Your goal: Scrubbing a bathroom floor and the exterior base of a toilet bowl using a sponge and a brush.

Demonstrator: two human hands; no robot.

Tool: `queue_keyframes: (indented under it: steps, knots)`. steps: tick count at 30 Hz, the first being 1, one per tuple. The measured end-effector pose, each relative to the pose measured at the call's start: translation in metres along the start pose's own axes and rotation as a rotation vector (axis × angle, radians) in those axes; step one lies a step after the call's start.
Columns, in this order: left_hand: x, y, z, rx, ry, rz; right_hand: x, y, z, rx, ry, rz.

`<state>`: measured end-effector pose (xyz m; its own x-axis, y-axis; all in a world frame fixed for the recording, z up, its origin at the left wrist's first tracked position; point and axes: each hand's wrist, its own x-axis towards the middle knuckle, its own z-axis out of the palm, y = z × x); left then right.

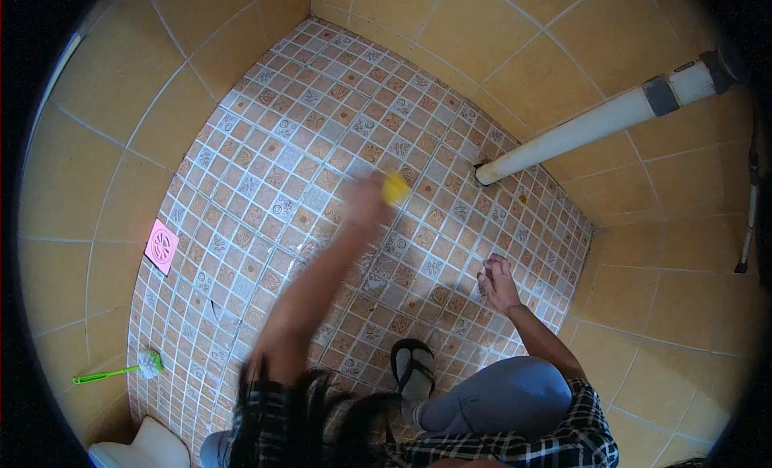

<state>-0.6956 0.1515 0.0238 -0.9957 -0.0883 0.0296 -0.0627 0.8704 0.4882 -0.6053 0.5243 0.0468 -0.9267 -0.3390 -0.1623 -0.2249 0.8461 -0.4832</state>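
Observation:
My left hand, blurred, reaches out over the mosaic-patterned tile floor. It grips a small yellow object that looks like a sponge; the blur hides its exact kind. To the right, my right hand is low over or on the floor tiles, with nothing seen in it and its fingers partly bent and apart. Whether it touches the floor I cannot tell. The floor shines as if wet around the left forearm. My foot in a black flip-flop stands between the arms, beside a bent knee in grey trousers.
A white plastic pipe slants from the floor up along the right wall. At the left wall lie a pink floor drain cover and a green-handled brush. A white fixture is at bottom left. Yellow-tiled walls surround the floor.

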Motion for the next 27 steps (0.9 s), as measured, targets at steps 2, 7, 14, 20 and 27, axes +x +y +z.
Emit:
queue_keyframes:
  steps: [2, 7, 14, 20, 27]
  knots:
    - [0.037, -0.103, -0.053, -0.265, 0.095, -0.19, 0.009, -0.004, 0.006, -0.024, -0.011, -0.073]
    - [0.061, -0.088, -0.025, -0.057, 0.068, -0.154, 0.01, 0.03, -0.015, 0.05, -0.037, 0.003]
    - [0.009, 0.139, 0.084, 0.08, -0.198, 0.274, 0.035, 0.014, -0.003, -0.122, -0.152, 0.206]
    - [0.072, 0.033, 0.028, 0.047, -0.235, -0.036, 0.02, 0.028, -0.023, -0.134, -0.205, 0.192]
    - [0.056, -0.128, -0.087, 0.081, 0.083, -0.377, 0.034, 0.018, 0.003, -0.091, -0.178, 0.172]
